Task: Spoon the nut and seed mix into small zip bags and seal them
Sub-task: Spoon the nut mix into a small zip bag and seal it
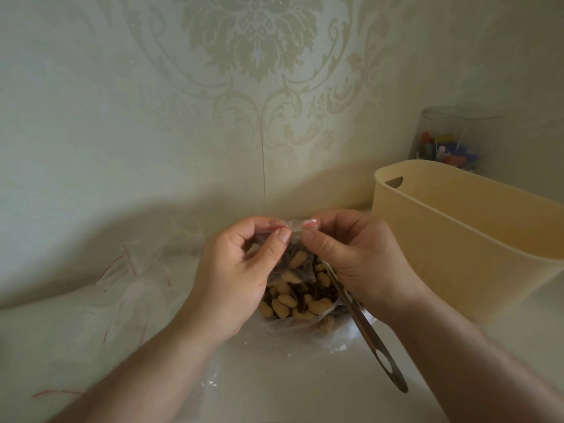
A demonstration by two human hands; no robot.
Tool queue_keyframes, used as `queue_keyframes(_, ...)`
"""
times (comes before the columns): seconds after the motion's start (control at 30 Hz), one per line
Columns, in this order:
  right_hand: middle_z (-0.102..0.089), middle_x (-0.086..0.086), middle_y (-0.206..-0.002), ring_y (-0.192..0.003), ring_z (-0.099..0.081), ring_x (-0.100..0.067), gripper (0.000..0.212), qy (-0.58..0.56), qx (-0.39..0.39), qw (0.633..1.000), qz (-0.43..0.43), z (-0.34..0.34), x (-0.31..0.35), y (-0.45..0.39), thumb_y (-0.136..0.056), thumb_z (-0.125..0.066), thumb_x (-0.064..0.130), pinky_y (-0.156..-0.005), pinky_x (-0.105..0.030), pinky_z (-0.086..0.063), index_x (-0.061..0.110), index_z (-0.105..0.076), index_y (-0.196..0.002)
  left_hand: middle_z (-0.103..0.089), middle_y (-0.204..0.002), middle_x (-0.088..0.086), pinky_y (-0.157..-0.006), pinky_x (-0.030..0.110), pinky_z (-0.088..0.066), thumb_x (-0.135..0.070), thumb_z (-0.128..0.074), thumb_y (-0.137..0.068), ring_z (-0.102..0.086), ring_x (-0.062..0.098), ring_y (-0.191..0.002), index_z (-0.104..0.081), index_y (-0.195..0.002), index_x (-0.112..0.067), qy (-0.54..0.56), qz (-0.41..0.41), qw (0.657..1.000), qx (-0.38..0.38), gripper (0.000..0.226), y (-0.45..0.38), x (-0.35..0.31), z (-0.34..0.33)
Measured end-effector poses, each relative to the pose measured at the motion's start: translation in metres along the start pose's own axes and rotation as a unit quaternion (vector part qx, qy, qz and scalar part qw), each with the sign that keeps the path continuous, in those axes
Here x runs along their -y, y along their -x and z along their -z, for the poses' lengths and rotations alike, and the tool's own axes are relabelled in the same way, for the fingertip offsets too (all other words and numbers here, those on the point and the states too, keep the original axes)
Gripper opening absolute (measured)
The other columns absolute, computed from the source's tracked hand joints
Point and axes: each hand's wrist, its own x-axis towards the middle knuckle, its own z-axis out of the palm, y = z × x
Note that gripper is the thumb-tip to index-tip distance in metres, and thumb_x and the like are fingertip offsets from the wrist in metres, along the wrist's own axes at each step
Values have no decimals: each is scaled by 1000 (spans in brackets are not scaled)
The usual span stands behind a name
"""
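A small clear zip bag with a red strip along its top hangs between my hands, part filled with nuts and seeds. My left hand pinches the left end of the strip between thumb and fingers. My right hand pinches the right end. Under the bag lies an open clear bag of pale nuts and dark seeds on the white table. A metal spoon rests in that mix, its handle with a hole pointing toward me at the right.
A beige plastic bin with a handle slot stands at the right, close to my right hand. Behind it is a clear jar of colourful small items. Several empty zip bags lie at the left. The patterned wall is close behind.
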Motion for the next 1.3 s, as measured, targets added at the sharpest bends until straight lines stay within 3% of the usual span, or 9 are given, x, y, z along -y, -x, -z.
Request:
queue_keyframes(0.17, -78, -5, -86, -81, -76, -23, 5, 14, -9, 1000, 14, 0, -1, -1, -89, -76, 16, -74, -26, -61, 11, -76, -90, -77, -82, -6, -70, 15, -52, -30, -72, -88, -69, 3, -73, -78, -96, -21, 7, 6, 1000, -10, 13, -1, -1, 2)
queue_keyframes(0.43, -77, -9, -85, -78, -76, -24, 10, -44, -48, 998, 12, 3, 2, -2, -88, -72, 18, -73, -30, -62, 8, -72, -89, -81, -94, -1, -84, 25, -58, -31, -73, -89, -76, 14, -91, -81, -102, -24, 27, 17, 999, -38, 16, -5, -1, 4)
queue_keyframes(0.63, -75, -20, -102, -95, -75, -37, 38, -80, -31, 995, -40, -3, -1, 0, -79, -77, 31, -88, -45, -64, 14, -73, -112, -79, -88, 1, -76, 23, -56, -29, -71, -91, -72, 13, -82, -82, -95, -28, 22, -1, 999, -35, 12, -3, -2, 3)
queue_keyframes(0.77, -78, -15, -93, -86, -77, -32, 32, -86, -13, 995, -44, -8, 0, 1, -83, -73, 30, -77, -34, -63, 7, -73, -106, -79, -88, -1, -75, 21, -55, -29, -71, -92, -72, 11, -82, -82, -96, -34, 4, -5, 1000, -16, 12, -1, -3, 3)
queue_keyframes(0.87, -78, -13, -84, -76, -76, -26, 23, -86, -24, 995, -33, -8, 1, 0, -86, -71, 26, -69, -30, -62, 4, -73, -93, -80, -98, 0, -84, 28, -59, -31, -70, -95, -75, 15, -95, -80, -103, -34, -6, -1, 1000, -3, 14, 0, -3, 2)
queue_keyframes(1.0, -77, -15, -83, -74, -75, -27, 21, -138, -42, 988, -50, -7, 2, 0, -85, -72, 26, -67, -33, -62, 5, -72, -88, -79, -110, -3, -93, 26, -58, -49, -71, -89, -73, 11, -109, -62, -134, -33, 28, 61, 996, 52, 49, 1, -5, 0)
queue_keyframes(1.07, -76, -22, -89, -78, -75, -31, 27, -198, -52, 976, -75, -6, 0, -2, -86, -70, 26, -68, -36, -61, 0, -69, -94, -79, -110, -3, -88, 28, -59, -39, -81, -83, -75, 11, -104, -60, -131, -31, 50, 105, 989, 89, 54, 2, -6, -4)
queue_keyframes(1.2, -74, -26, -103, -92, -74, -33, 31, -266, -61, 955, -112, -5, -4, -6, -97, -64, 25, -78, -36, -61, -4, -63, -106, -78, -92, -5, -82, 30, -56, -30, -90, -75, -73, 13, -88, -61, -124, -25, 75, 116, 990, 19, 57, -2, -2, -3)
queue_keyframes(1.3, -76, -20, -103, -95, -74, -29, 21, -218, -59, 965, -131, -5, -6, -7, -103, -61, 22, -77, -31, -60, 1, -66, -107, -77, -89, -2, -91, 39, -58, -22, -90, -76, -75, 20, -93, -61, -123, -25, 134, 117, 983, -44, 55, -8, 0, 2)
